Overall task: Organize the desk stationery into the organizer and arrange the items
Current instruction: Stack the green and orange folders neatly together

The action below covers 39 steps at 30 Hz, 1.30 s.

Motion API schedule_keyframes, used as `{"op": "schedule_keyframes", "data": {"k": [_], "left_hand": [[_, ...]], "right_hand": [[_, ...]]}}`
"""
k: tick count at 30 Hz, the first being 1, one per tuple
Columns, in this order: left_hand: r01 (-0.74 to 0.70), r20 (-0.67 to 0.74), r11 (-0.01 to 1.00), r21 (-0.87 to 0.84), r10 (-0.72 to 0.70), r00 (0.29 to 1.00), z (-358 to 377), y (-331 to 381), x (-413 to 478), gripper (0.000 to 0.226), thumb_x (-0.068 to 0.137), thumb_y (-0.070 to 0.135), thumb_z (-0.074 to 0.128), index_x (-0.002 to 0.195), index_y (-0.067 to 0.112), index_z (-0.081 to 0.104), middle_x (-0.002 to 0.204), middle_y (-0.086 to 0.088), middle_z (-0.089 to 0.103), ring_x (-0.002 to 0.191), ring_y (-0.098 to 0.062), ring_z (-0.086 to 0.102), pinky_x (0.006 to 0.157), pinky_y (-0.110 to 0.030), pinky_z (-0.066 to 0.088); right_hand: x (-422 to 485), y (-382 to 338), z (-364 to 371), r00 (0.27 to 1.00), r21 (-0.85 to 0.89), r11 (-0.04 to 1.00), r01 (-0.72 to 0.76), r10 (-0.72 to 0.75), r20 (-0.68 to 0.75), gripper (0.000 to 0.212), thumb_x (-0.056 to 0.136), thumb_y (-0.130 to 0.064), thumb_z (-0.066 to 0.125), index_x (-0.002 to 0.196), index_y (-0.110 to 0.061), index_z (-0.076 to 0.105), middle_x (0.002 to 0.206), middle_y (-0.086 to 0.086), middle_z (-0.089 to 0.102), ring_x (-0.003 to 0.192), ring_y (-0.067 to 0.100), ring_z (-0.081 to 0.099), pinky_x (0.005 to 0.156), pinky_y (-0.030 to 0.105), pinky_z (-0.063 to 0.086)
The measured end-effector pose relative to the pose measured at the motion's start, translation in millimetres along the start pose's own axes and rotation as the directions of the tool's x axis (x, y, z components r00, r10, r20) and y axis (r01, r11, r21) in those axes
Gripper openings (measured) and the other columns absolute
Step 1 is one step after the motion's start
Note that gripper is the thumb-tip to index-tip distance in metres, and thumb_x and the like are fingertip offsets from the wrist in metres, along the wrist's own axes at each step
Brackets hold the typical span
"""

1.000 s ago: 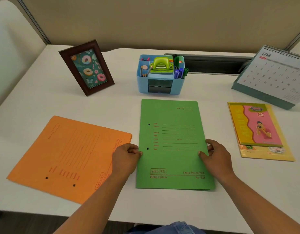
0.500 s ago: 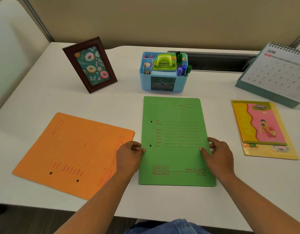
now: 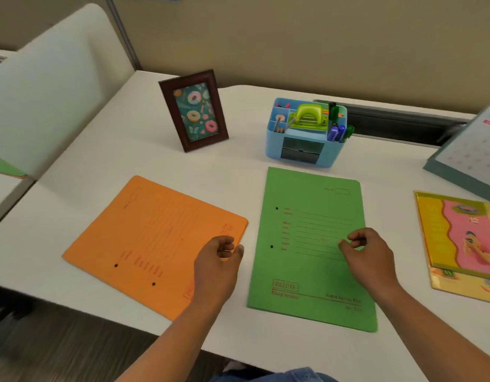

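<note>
Near desk front edge, left hand (image 3: 217,271): fingers loosely curled, thumb out, gripping nothing I can see. It sits over the orange folder's right corner; I can't tell if it touches.
Right hand (image 3: 369,260): fingers loosely curled, nothing pinched. It's over the right half of the green folder, about mid-height; I can't tell contact here either.
Orange folder (image 3: 144,238): flat on the desk (image 3: 238,155), left of the green one and turned diagonally. A narrow strip of desk shows between the two.
Green folder (image 3: 307,271): flat, closed, printed side up, roughly square to me. It lies just in front of the organizer, not touching it.
Organizer (image 3: 274,146): blue, upright at rear centre, dark drawer front facing me.
Hole punch (image 3: 310,118): lime green, sitting on the organizer's middle section.
Markers (image 3: 337,132): blue/purple caps standing in the right compartment, a green-capped one beside them.
Pencils (image 3: 278,125): leaning in the left front compartment.
Picture frame (image 3: 193,111): dark wood, donut print, propped upright left of the organizer, well apart.
Booklet (image 3: 459,238): yellow and pink, flat at far right, cut off by the view edge.
Calendar (image 3: 470,150): standing behind the booklet, blurred.
</note>
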<state>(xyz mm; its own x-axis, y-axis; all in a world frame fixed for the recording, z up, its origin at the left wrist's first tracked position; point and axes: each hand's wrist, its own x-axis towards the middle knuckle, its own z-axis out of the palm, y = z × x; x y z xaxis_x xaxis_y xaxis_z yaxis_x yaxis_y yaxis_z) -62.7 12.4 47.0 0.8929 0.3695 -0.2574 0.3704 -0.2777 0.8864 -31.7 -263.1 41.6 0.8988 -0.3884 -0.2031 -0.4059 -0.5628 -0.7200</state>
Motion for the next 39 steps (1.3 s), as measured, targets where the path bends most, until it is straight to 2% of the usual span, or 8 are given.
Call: {"op": "schedule_keyframes", "data": {"k": [5, 9, 14, 20, 23, 27, 32, 39], "left_hand": [[0.007, -0.209, 1.000, -0.024, -0.012, 0.978, -46.3, -15.6, -11.6, 0.023, 0.090, 0.025, 0.068, 0.111, 0.025, 0.061, 0.105, 0.009, 0.061, 0.099, -0.005, 0.057, 0.074, -0.024, 0.046], [0.107, -0.364, 0.994, -0.028, -0.110, 0.925, -75.0, -33.6, -21.3, 0.033, 0.089, 0.027, 0.068, 0.121, 0.024, 0.057, 0.114, 0.009, 0.056, 0.110, -0.008, 0.052, 0.089, -0.033, 0.046], [0.261, -0.515, 0.955, -0.144, -0.297, 0.804, -93.1, -43.7, -29.3, 0.044, 0.089, 0.025, 0.068, 0.129, 0.021, 0.050, 0.126, 0.004, 0.043, 0.115, -0.012, 0.045, 0.088, -0.034, 0.041], [0.377, -0.460, 0.826, -0.420, -0.552, 0.696, -100.9, -52.0, -34.4, 0.057, 0.090, 0.028, 0.066, 0.140, 0.015, 0.042, 0.137, 0.000, 0.045, 0.108, -0.014, 0.046, 0.087, -0.034, 0.039], [0.420, -0.343, 0.745, -0.519, -0.631, 0.696, -100.2, -56.6, -32.6, 0.048, 0.091, 0.028, 0.065, 0.132, 0.010, 0.050, 0.125, -0.003, 0.057, 0.106, -0.017, 0.054, 0.091, -0.038, 0.044], [0.411, -0.263, 0.710, -0.572, -0.634, 0.728, -103.6, -58.2, -29.1, 0.015, 0.092, 0.021, 0.060, 0.091, 0.007, 0.064, 0.093, -0.008, 0.067, 0.081, -0.022, 0.060, 0.077, -0.036, 0.047], [0.322, -0.222, 0.779, -0.538, -0.500, 0.837, -103.0, -46.7, -21.8, 0.012, 0.096, 0.024, 0.060, 0.107, 0.029, 0.061, 0.108, 0.003, 0.069, 0.100, -0.020, 0.065, 0.087, -0.045, 0.055], [0.153, -0.305, 0.845, -0.513, -0.345, 0.888, -123.6, -15.4, -25.0, 0.017, 0.097, 0.022, 0.058, 0.111, 0.032, 0.059, 0.103, 0.008, 0.073, 0.095, -0.016, 0.070, 0.078, -0.043, 0.057]], "right_hand": [[-4.4, -53.9, 37.0, 0.952, 0.016, 0.980, 0.201, -0.199, 0.231, 0.017, 0.085, -0.019, 0.072, 0.098, -0.022, 0.061, 0.098, -0.008, 0.063, 0.066, 0.012, 0.057, 0.063, 0.024, 0.043], [-14.4, -94.3, 74.5, 0.854, 0.030, 0.945, 0.325, -0.307, 0.421, 0.027, 0.087, -0.022, 0.070, 0.112, -0.023, 0.062, 0.111, -0.008, 0.060, 0.088, 0.010, 0.061, 0.079, 0.036, 0.055], [-15.2, -123.8, 109.6, 0.741, -0.057, 0.877, 0.476, -0.366, 0.563, 0.050, 0.088, -0.032, 0.068, 0.133, -0.018, 0.052, 0.133, -0.002, 0.053, 0.111, 0.015, 0.055, 0.092, 0.030, 0.045], [-12.4, -134.1, 130.6, 0.693, -0.198, 0.823, 0.532, -0.289, 0.660, 0.064, 0.088, -0.035, 0.065, 0.144, -0.013, 0.042, 0.144, 0.006, 0.048, 0.128, 0.023, 0.048, 0.105, 0.033, 0.038], [-13.3, -134.4, 133.6, 0.694, -0.230, 0.796, 0.560, -0.299, 0.654, 0.062, 0.089, -0.035, 0.064, 0.143, -0.012, 0.042, 0.142, 0.005, 0.051, 0.126, 0.022, 0.050, 0.104, 0.033, 0.040], [-12.3, -133.0, 132.5, 0.693, -0.260, 0.757, 0.599, -0.329, 0.642, 0.060, 0.090, -0.036, 0.063, 0.141, -0.013, 0.045, 0.136, 0.005, 0.056, 0.122, 0.022, 0.054, 0.103, 0.036, 0.044], [-12.8, -128.6, 131.9, 0.662, -0.277, 0.698, 0.661, -0.368, 0.653, 0.061, 0.089, -0.038, 0.062, 0.142, -0.016, 0.043, 0.133, 0.004, 0.058, 0.121, 0.022, 0.054, 0.101, 0.036, 0.045], [-9.3, -134.5, 118.6, 0.713, -0.056, 0.865, 0.499, -0.373, 0.594, 0.049, 0.088, -0.037, 0.067, 0.131, -0.018, 0.053, 0.120, -0.005, 0.059, 0.111, 0.012, 0.056, 0.093, 0.026, 0.044]]}}
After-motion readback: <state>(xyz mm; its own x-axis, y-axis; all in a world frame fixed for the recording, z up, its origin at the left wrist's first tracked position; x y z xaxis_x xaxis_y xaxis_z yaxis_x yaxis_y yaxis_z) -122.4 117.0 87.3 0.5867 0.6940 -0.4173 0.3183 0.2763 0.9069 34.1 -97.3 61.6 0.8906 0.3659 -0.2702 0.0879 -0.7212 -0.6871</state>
